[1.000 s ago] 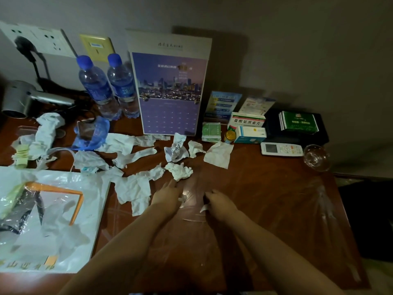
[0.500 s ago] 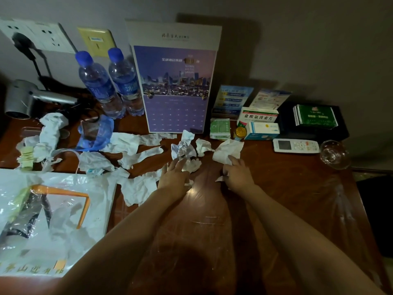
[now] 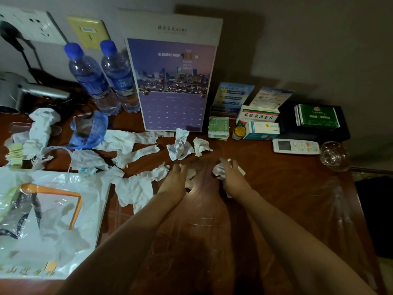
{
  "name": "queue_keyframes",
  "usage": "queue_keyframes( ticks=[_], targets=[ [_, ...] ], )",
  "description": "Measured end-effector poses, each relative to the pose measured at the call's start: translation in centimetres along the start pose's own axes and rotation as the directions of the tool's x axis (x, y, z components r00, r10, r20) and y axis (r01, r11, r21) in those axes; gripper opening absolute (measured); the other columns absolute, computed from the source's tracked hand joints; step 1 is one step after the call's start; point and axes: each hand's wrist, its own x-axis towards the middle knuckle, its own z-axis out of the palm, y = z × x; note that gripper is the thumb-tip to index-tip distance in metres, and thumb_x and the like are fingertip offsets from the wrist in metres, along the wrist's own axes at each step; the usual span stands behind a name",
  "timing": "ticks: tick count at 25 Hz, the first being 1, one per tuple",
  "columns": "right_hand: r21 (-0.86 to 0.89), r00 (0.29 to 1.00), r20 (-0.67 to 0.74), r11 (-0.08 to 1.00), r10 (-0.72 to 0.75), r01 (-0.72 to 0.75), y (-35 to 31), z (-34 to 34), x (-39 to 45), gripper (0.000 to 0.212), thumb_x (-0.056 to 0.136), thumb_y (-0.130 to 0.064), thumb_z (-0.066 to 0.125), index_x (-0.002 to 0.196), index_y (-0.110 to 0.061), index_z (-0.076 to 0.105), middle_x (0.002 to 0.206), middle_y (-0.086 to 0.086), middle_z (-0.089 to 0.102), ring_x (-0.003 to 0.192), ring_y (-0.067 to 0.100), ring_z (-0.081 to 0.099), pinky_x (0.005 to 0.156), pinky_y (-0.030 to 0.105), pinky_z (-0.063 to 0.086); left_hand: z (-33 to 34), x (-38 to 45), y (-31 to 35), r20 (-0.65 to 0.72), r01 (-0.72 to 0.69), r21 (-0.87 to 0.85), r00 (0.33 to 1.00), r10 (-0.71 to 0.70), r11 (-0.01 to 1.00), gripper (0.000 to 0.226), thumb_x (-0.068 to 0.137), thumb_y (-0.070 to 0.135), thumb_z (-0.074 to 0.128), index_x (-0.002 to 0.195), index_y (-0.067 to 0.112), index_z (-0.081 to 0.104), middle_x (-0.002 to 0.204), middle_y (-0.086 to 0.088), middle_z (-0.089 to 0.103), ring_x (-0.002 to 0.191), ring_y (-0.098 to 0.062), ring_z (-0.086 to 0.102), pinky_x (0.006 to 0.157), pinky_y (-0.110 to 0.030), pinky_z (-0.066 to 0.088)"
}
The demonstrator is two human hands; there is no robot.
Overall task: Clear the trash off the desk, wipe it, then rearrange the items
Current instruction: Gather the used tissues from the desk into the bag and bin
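Note:
Crumpled white tissues and torn paper scraps (image 3: 136, 184) litter the middle and left of the dark wooden desk (image 3: 287, 199). My right hand (image 3: 232, 176) is closed on a white tissue (image 3: 219, 170) near the desk's middle. My left hand (image 3: 175, 182) lies flat beside it, fingers resting on a crumpled tissue ball (image 3: 190, 176). Two more paper wads (image 3: 180, 145) lie just beyond my hands, in front of the calendar. A white plastic bag (image 3: 53, 220) with an orange outline lies at the front left.
Two blue-capped water bottles (image 3: 102, 81) and a purple calendar (image 3: 172, 81) stand at the back. Medicine boxes (image 3: 258, 122), a white remote (image 3: 295, 146), an upturned glass (image 3: 335, 155) and a green packet (image 3: 315, 118) sit at the right. A hair dryer (image 3: 25, 92) lies far left.
Both hands reached forward from the near desk to the tissues. My right hand gathered the flat white tissue into its grip and drew it back slightly; the left hand covers the tissue ball.

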Motion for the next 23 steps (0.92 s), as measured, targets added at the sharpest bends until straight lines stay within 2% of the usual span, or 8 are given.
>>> queue_keyframes(
  ticks=[3,5,7,10,13,16,19,23],
  targets=[
    [-0.121,0.994,0.077,0.989,-0.081,0.090,0.2,0.1,0.8,0.038,0.089,0.003,0.048,0.126,-0.002,0.049,0.134,0.019,0.045,0.127,0.033,0.040,0.099,0.030,0.033,-0.5,0.3,-0.6,-0.048,0.001,0.059,0.999,0.002,0.998,0.046,0.086,0.006,0.058,0.131,0.015,0.051,0.138,-0.009,0.040,0.123,-0.028,0.044,0.103,-0.033,0.038],
    [-0.114,0.992,0.017,0.985,-0.126,0.127,0.0,0.1,0.8,0.029,0.091,-0.002,0.046,0.118,0.000,0.058,0.130,0.022,0.049,0.126,0.033,0.041,0.099,0.031,0.031,-1.2,0.0,-0.5,-0.171,-0.039,0.024,0.984,0.043,0.999,0.020,0.089,0.015,0.053,0.103,0.009,0.066,0.113,-0.011,0.061,0.108,-0.028,0.055,0.096,-0.035,0.043],
    [-0.096,0.971,-0.164,0.982,-0.175,0.161,-0.8,-0.2,0.8,0.026,0.097,-0.010,0.042,0.110,0.002,0.060,0.118,0.022,0.053,0.112,0.034,0.048,0.090,0.036,0.035,-2.1,-0.2,0.0,-0.298,-0.058,-0.112,0.954,0.022,0.992,0.038,0.089,0.035,0.048,0.079,0.002,0.063,0.081,-0.013,0.065,0.080,-0.027,0.062,0.076,-0.034,0.049],
    [0.079,0.951,-0.271,0.982,-0.146,0.173,-2.8,-1.2,1.5,0.028,0.099,-0.024,0.042,0.096,0.000,0.058,0.097,0.017,0.058,0.086,0.026,0.054,0.072,0.033,0.037,-4.0,0.7,0.8,-0.320,0.055,-0.102,0.943,-0.085,0.993,0.053,0.093,0.051,0.039,0.078,0.006,0.061,0.067,-0.007,0.055,0.065,-0.023,0.057,0.056,-0.028,0.042],
    [0.128,0.976,-0.161,0.977,-0.147,0.168,-4.1,-1.8,3.1,0.037,0.095,-0.035,0.050,0.120,-0.007,0.050,0.113,0.014,0.062,0.103,0.031,0.058,0.082,0.036,0.046,-5.7,2.2,1.1,-0.319,0.123,-0.056,0.938,-0.134,0.991,0.041,0.100,0.034,0.031,0.113,0.006,0.057,0.097,-0.015,0.062,0.088,-0.031,0.060,0.067,-0.034,0.047],
    [0.119,0.983,-0.083,0.978,-0.163,0.173,-4.4,-1.8,4.5,0.068,0.091,-0.046,0.055,0.147,-0.022,0.025,0.129,0.013,0.057,0.113,0.032,0.056,0.094,0.042,0.046,-6.0,3.2,0.5,-0.262,0.070,-0.087,0.961,-0.091,0.994,0.052,0.097,0.021,0.041,0.146,0.019,0.023,0.143,-0.019,0.034,0.114,-0.038,0.054,0.086,-0.041,0.050],
    [0.021,0.990,0.028,0.991,-0.135,0.135,-4.4,-1.1,5.6,0.065,0.092,-0.046,0.054,0.146,-0.023,0.026,0.119,0.012,0.061,0.103,0.031,0.060,0.085,0.039,0.050,-5.4,4.4,-0.7,-0.102,0.051,0.086,0.994,-0.042,0.995,0.075,0.095,0.022,0.046,0.149,0.036,-0.005,0.156,-0.009,0.011,0.120,-0.037,0.051,0.085,-0.040,0.051],
    [-0.017,0.971,-0.106,0.977,-0.213,0.213,-3.5,0.9,5.1,0.037,0.095,-0.039,0.047,0.117,-0.010,0.054,0.099,0.017,0.064,0.088,0.038,0.061,0.067,0.037,0.042,-4.1,4.9,-1.4,-0.045,0.045,0.145,0.998,-0.039,0.988,0.060,0.094,0.029,0.047,0.146,0.032,0.018,0.146,-0.006,0.031,0.117,-0.035,0.052,0.085,-0.039,0.049]
  ],
)
